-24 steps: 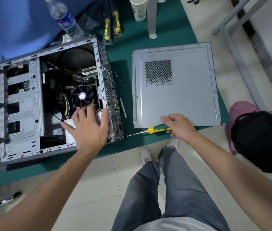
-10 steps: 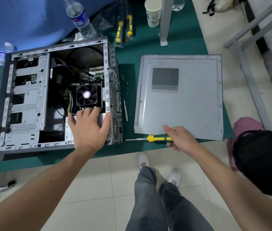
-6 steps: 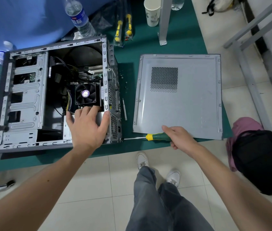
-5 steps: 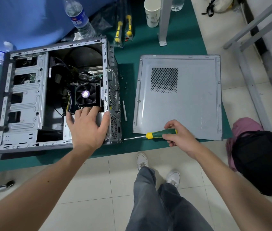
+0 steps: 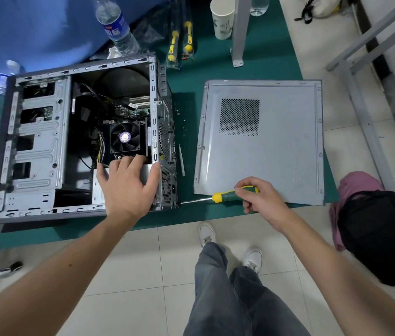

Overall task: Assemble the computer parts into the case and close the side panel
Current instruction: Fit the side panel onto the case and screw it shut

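The left hand (image 5: 128, 187) stays spread flat on the power supply (image 5: 99, 190) in the open case (image 5: 34, 141), while the right hand (image 5: 259, 197) has curled around the screwdriver (image 5: 225, 196), tip now at the case's rear corner, likely screwing, side panel (image 5: 276, 151) flat alongside.

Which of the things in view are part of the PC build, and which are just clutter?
For the job: open case, side panel, screwdriver in right hand, power supply under left hand, loose screws.

Lying about: water bottle, paper cup, black bag, bagged screwdrivers.
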`<action>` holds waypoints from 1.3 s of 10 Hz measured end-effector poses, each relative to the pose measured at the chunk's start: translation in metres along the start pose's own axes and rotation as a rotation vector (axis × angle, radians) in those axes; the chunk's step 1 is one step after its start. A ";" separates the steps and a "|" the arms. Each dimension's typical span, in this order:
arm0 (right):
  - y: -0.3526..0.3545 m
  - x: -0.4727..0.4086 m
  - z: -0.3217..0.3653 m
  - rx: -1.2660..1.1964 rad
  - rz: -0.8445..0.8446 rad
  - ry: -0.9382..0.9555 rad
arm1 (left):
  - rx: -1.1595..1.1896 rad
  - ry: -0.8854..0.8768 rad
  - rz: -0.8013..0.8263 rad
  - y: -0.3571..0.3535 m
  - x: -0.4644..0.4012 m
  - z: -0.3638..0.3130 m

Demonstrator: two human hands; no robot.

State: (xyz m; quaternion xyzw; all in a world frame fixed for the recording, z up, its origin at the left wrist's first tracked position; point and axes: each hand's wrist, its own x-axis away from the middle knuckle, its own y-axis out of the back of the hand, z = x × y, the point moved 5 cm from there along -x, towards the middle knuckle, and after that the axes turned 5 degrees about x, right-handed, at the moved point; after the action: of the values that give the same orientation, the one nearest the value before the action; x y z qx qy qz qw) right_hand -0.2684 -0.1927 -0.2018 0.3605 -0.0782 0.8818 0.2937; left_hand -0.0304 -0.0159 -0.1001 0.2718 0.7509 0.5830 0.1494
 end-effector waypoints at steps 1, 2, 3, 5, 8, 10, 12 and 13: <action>-0.004 -0.002 0.001 0.197 -0.028 -0.082 | -0.002 -0.001 -0.001 0.000 0.000 0.001; -0.004 -0.003 0.002 0.257 0.003 -0.100 | -0.003 0.000 0.003 0.000 -0.001 0.000; -0.001 -0.001 0.003 0.073 0.079 -0.045 | -0.006 -0.002 0.001 0.000 0.000 0.000; 0.000 -0.001 0.000 0.207 -0.002 -0.115 | -0.008 -0.004 0.002 0.000 0.000 -0.001; 0.000 -0.002 0.001 0.031 -0.015 -0.015 | -0.007 -0.006 0.001 0.001 0.000 -0.002; -0.003 -0.002 0.003 0.335 -0.194 -0.107 | -0.006 -0.002 -0.001 -0.001 -0.001 -0.001; -0.005 0.002 0.006 0.064 -0.031 0.023 | -0.006 -0.003 0.005 0.000 0.000 -0.001; -0.004 -0.001 0.005 0.084 -0.116 -0.017 | -0.007 -0.004 0.004 0.000 0.000 -0.001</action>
State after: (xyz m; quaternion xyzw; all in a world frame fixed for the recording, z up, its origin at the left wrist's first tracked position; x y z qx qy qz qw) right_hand -0.2627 -0.1916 -0.1995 0.3838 -0.0226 0.8629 0.3281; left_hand -0.0306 -0.0163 -0.0999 0.2741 0.7481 0.5853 0.1507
